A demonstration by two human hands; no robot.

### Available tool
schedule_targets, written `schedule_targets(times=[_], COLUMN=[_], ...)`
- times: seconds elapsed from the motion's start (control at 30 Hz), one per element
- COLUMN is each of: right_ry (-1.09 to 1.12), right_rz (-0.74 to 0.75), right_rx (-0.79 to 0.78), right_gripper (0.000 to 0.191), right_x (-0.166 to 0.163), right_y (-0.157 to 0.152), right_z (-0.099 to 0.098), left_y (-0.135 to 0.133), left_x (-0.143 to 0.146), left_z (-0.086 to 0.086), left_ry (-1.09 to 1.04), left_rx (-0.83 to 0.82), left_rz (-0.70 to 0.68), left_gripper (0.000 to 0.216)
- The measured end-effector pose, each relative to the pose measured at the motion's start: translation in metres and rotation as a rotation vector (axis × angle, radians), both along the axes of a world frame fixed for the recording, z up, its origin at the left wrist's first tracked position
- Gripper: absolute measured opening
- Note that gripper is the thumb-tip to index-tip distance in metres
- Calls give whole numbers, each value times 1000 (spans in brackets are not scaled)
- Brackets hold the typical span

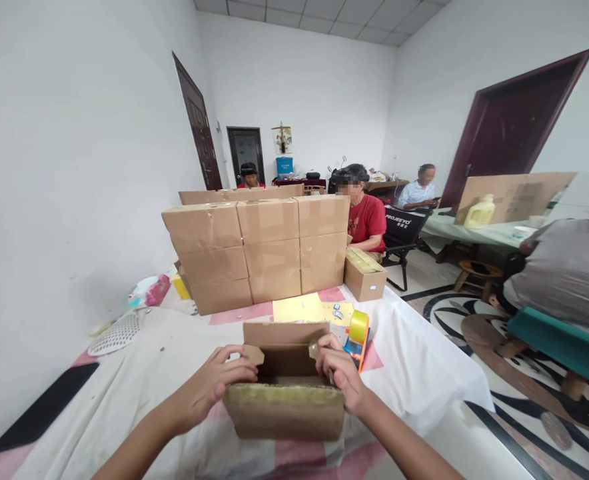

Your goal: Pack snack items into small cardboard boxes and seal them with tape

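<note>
An open cardboard box (284, 417) stands on the cloth in front of me, its dark inside showing and yellowish tape along its near edge. My left hand (224, 379) grips the box's left side, fingers curled over by a small end flap (254, 355). On the opposite side, my right hand (340, 375) is closed around the right edge and its flap. The far flap (285, 331) stands up at the back. Just beyond my right hand is a tape dispenser (358, 337) with a yellow roll and a blue and orange body.
A wall of stacked cartons (269, 253) crosses the table's far side, beside a taped carton (365, 277). Yellow sheets (299, 308) lie before it. At left are a white perforated basket (115, 335) and a black flat item (44, 407). A person in red (369, 220) sits beyond.
</note>
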State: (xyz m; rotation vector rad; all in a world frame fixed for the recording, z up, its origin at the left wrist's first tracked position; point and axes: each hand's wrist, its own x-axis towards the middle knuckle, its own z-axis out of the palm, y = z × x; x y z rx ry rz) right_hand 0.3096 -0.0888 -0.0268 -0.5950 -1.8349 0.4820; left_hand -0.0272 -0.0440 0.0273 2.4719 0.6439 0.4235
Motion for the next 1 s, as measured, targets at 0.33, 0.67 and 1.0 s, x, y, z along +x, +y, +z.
schedule_targets(times=[0.33,0.67,1.0], right_ry=[382,528,365], right_rz=[-353,-623,-663], right_rx=[28,-244,-84], right_gripper=[35,19,49], right_x=[11,-38,-49], right_y=[-9,-25,3], right_z=[-44,-88,-87], left_y=[-19,-35,61], left_x=[-9,26,-66], left_z=[-73,-129,-94], left_ry=[-748,-1305,-1589], left_rx=[-119,-758,-525], left_rz=[490,1014,1114], left_gripper=[71,42,36])
